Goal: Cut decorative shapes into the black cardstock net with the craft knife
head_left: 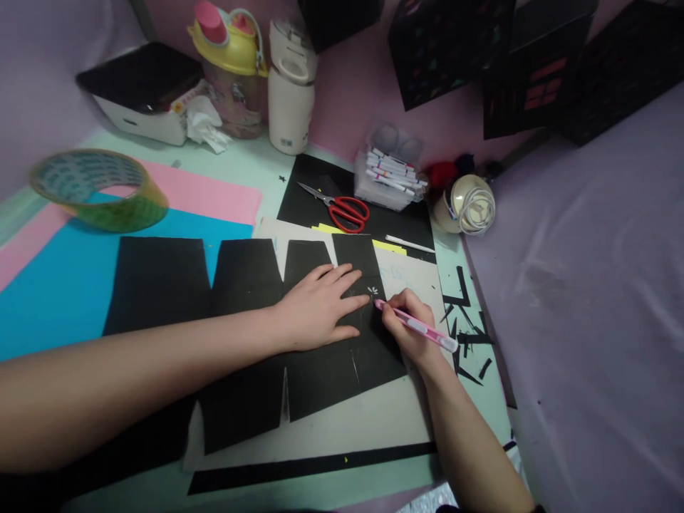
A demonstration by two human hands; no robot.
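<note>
Black paper point(246, 278) with notches cut along both long edges lies across the table. My left hand point(323, 306) rests flat on it with the fingers spread. In my right hand point(414, 328) is a pink and white craft knife or pen point(422, 328), gripped like a pencil; which of the two I cannot tell. Its tip meets the paper beside a small white flower-like mark point(372, 291). A thin light line point(355, 367) shows lower on the same panel. Under the paper lies a pale board point(374, 420).
Red-handled scissors point(347, 214) and a box of white markers point(387, 174) stand behind. Black paper scraps point(470, 335) lie at right. A tape roll point(122, 214) sits on blue paper point(53, 285) at left. Behind are a white bottle point(291, 107) and a yellow-lidded jug point(235, 85).
</note>
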